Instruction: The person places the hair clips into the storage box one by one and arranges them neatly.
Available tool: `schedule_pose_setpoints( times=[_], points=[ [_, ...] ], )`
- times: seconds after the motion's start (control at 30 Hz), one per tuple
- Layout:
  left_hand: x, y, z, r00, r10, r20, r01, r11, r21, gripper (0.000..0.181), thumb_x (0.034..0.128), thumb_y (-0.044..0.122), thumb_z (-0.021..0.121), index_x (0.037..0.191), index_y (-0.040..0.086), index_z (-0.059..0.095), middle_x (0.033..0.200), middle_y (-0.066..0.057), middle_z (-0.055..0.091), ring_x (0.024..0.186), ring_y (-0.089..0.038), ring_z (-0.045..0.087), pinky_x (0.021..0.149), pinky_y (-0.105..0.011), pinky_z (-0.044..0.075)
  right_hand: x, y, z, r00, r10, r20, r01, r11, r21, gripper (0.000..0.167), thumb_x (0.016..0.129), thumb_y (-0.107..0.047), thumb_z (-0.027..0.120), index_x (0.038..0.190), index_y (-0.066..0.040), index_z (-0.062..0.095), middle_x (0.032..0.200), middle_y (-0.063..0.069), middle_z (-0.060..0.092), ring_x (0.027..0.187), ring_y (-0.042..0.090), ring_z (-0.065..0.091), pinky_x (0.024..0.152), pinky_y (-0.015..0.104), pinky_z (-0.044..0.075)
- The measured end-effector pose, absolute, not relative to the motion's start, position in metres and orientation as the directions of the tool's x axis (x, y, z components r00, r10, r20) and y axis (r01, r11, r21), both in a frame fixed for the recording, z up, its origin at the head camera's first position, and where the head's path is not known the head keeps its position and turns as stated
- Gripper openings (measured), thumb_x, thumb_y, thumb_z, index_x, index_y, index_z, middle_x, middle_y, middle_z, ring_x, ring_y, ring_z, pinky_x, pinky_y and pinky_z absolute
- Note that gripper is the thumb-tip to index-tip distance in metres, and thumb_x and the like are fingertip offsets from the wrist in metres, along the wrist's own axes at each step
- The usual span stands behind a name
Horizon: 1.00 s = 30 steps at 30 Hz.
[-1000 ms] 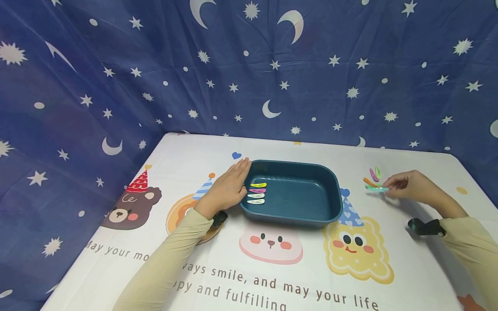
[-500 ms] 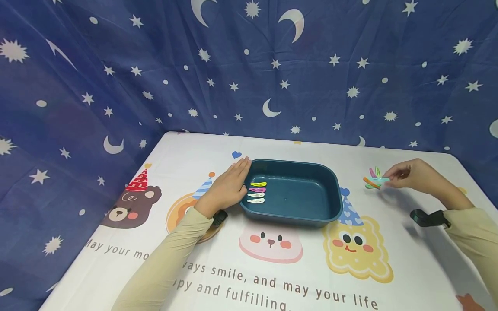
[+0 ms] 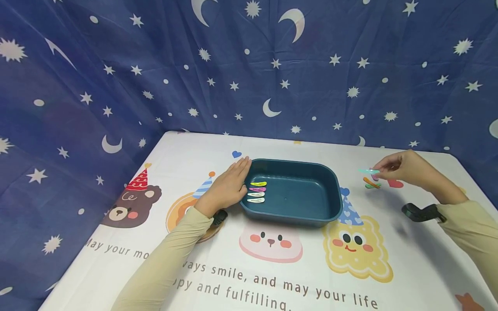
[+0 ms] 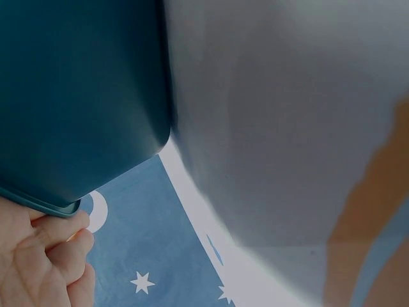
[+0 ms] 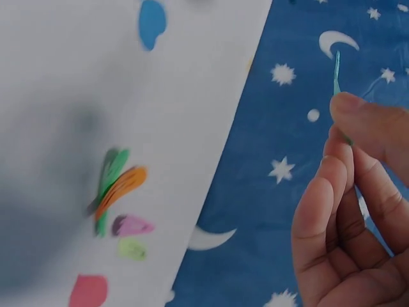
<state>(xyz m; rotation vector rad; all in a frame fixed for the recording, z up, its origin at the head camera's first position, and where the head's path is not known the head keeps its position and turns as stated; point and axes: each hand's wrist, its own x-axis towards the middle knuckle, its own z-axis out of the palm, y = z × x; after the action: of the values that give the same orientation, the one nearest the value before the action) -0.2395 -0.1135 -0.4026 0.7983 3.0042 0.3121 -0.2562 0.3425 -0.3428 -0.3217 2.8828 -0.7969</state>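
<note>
Between the thumb and fingers of my right hand (image 3: 406, 170) is a turquoise hair clip (image 5: 337, 73), raised above the table at the right. Loose clips lie below: an orange clip (image 5: 123, 189) across a green clip (image 5: 115, 167), then a pink clip (image 5: 134, 225) and a light green clip (image 5: 132, 249). My left hand (image 3: 227, 185) rests along the left rim of a dark teal bin (image 3: 295, 218), fingers extended. Inside the bin's left end, a yellow clip (image 3: 258, 184), a pink clip (image 3: 257, 189) and two white clips (image 3: 256, 200) form a column.
A white tablecloth (image 3: 420, 268) with cartoon prints and lettering covers the table. Behind it and on the left hangs a blue cloth (image 3: 233, 56) with moons and stars. A black wrist strap (image 3: 422, 212) shows at the right forearm.
My right hand has lifted the turquoise clip off the pile and moved slightly back and left with it. The left hand and the bin stay in place.
</note>
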Motion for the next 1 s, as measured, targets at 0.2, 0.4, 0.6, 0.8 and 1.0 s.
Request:
schedule_pose_setpoints(
  times=[0.2,0.4,0.6,0.8,1.0],
  points=[
    [-0.239,-0.113,-0.401,-0.870,0.492,0.033,0.488,0.849,0.201,0.069,0.0907,0.020,0.043,0.150,0.003,0.013,0.159,-0.009,0.013,0.148,-0.022,0.010,0.121,-0.036,0.012,-0.258,0.325,-0.331,-0.961,-0.253,-0.113,-0.152,0.822,-0.549,0.028,0.076,-0.011,0.075,0.099,0.004,0.070,0.071,-0.001,0.068,0.060,0.008,0.055,0.055,0.021,0.048],
    [-0.240,-0.113,-0.402,-0.870,0.493,0.028,0.488,0.850,0.197,0.068,0.0913,0.020,0.042,0.150,0.003,0.012,0.159,-0.009,0.012,0.148,-0.021,0.009,0.121,-0.035,0.012,-0.259,0.305,-0.319,-0.948,-0.284,-0.143,-0.153,0.801,-0.578,0.031,0.077,-0.015,0.076,0.100,0.004,0.070,0.072,-0.002,0.069,0.062,0.007,0.058,0.058,0.020,0.050],
    [-0.240,-0.114,-0.403,-0.868,0.496,0.032,0.492,0.848,0.195,0.068,0.0914,0.019,0.042,0.150,0.002,0.013,0.159,-0.010,0.013,0.148,-0.022,0.010,0.121,-0.036,0.012,-0.263,0.283,-0.314,-0.936,-0.337,-0.102,-0.221,0.789,-0.573,0.023,0.076,-0.010,0.076,0.094,0.003,0.071,0.073,0.004,0.069,0.061,0.007,0.057,0.057,0.020,0.051],
    [-0.241,-0.113,-0.404,-0.871,0.490,0.021,0.484,0.853,0.193,0.069,0.0915,0.020,0.042,0.151,0.003,0.012,0.159,-0.009,0.011,0.148,-0.021,0.009,0.121,-0.035,0.012,-0.268,0.263,-0.313,-0.917,-0.393,-0.063,-0.288,0.765,-0.576,0.018,0.074,-0.009,0.077,0.088,0.001,0.073,0.071,0.005,0.068,0.061,0.007,0.057,0.058,0.018,0.051],
    [-0.241,-0.114,-0.404,-0.866,0.498,0.037,0.495,0.847,0.196,0.068,0.0912,0.019,0.042,0.150,0.002,0.013,0.159,-0.010,0.013,0.148,-0.022,0.010,0.121,-0.036,0.012,-0.273,0.243,-0.315,-0.889,-0.454,-0.052,-0.341,0.735,-0.585,0.015,0.073,-0.005,0.077,0.086,0.001,0.073,0.072,0.005,0.069,0.060,0.005,0.056,0.058,0.017,0.051]
  ],
)
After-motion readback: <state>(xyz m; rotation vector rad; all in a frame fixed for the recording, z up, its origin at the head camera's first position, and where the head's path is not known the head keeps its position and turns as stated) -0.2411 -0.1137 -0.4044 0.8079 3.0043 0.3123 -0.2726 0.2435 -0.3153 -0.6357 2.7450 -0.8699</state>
